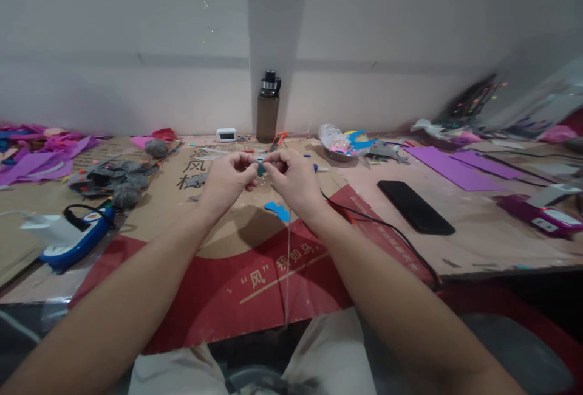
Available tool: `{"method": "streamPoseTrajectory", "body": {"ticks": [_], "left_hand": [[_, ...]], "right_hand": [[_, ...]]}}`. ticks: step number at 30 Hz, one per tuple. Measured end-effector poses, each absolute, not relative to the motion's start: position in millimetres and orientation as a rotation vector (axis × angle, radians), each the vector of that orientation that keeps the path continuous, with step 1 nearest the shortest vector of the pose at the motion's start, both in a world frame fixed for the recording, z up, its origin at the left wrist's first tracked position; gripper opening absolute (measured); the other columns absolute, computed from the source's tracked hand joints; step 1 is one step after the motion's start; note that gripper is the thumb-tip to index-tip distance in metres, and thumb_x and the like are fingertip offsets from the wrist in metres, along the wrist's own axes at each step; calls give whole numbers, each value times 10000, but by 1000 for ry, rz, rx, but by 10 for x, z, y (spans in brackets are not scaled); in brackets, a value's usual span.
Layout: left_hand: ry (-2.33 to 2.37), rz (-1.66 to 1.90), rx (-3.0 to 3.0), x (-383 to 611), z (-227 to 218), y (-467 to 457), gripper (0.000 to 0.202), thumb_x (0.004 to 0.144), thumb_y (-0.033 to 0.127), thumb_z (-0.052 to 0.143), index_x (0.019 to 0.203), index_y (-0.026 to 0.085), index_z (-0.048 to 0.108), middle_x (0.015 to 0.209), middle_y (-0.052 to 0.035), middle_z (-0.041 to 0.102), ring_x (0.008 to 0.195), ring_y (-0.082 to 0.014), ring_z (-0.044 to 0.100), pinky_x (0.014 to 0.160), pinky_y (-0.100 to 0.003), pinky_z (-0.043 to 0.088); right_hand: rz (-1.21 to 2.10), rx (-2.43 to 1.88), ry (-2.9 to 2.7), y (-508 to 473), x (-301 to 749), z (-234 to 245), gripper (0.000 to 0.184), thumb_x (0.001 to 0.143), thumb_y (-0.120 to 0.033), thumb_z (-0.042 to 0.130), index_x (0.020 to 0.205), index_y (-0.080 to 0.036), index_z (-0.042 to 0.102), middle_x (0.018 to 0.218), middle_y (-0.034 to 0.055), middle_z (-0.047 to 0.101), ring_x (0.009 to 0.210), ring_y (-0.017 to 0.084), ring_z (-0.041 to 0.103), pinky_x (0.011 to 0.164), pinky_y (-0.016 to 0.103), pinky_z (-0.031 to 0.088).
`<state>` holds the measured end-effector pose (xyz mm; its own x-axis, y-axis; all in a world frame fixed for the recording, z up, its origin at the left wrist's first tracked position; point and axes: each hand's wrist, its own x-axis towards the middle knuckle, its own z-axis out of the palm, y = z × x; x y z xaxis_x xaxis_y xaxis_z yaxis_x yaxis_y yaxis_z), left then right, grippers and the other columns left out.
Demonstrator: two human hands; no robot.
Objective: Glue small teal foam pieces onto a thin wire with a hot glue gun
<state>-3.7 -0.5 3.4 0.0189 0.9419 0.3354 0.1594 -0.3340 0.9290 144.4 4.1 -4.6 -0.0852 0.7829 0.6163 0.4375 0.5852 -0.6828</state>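
Over the cardboard sheet, my left hand and my right hand meet with thumbs and fingers pinched. Between the fingertips is a small dark teal piece, gripped from both sides; its exact kind is too small to make out. Below my right hand a flat blue cut-out lies on the cardboard. Grey scraps lie left of my left hand. A thin pale line, thread or seam, runs down the cardboard's red part.
A bottle stands at the wall, with a small white digital display beside it. Rightward are a bowl of bits, purple sheets, a black phone and a cable. Grey yarn and a blue power strip are left.
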Motion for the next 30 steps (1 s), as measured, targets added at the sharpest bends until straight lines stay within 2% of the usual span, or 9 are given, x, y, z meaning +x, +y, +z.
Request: {"method": "streamPoseTrajectory", "body": {"ticks": [6,11,15,18,21,24,27,30], "left_hand": [[1153,1372,1689,-27,44,-39,72,689,204,657,745,168,631,536,20,585,480,-98,524,509,-221,424],[1161,1357,1729,-21,35,-35,55,685,196,640,728,168,620,532,27,576,469,-91,509,492,-213,411],[1197,1373,1648,-45,31,4,79,713,236,631,744,164,618,512,22,571,444,-98,519,466,-216,423],[1252,1406,1640,-81,29,27,104,730,249,632,781,158,637,540,2,598,460,-108,558,448,-210,427],[1262,1483,1630,-118,21,55,116,729,249,644,794,154,642,640,-17,635,526,-119,613,436,-194,426],[1200,1562,1536,-148,10,103,123,724,262,656,774,154,624,697,-13,631,554,-113,624,443,-185,438],[1089,1611,1360,-168,12,148,116,734,257,648,758,155,598,691,-2,610,551,-100,622,457,-176,445],[1016,1618,1228,-183,29,165,87,748,228,628,760,150,591,691,1,602,546,-93,620,449,-171,431]], "right_hand": [[541,-1041,-1662,65,1428,-71,72,732,-252,572,724,-183,588,574,-43,446,563,105,390,540,253,304],[628,-1036,-1625,90,1416,-96,62,710,-244,559,688,-186,552,563,-54,434,535,93,372,510,244,281],[612,-1005,-1646,126,1421,-139,132,773,-306,555,807,-183,590,591,-48,458,557,105,408,538,248,317],[581,-962,-1667,119,1403,-177,148,810,-309,538,885,-184,566,662,-34,511,606,112,461,582,250,357],[541,-915,-1762,85,1373,-182,141,842,-305,504,819,-185,573,724,-6,566,666,121,497,628,255,377],[605,-865,-1928,76,1422,-114,280,883,-378,450,751,-185,604,716,5,599,669,129,522,642,258,392],[502,-1054,-1859,161,1631,-21,392,915,-420,363,754,-173,621,750,37,644,705,150,574,681,270,422],[166,-1523,-1752,341,1927,-38,341,891,-397,412,833,-156,647,867,101,677,830,204,612,758,305,435]]}}
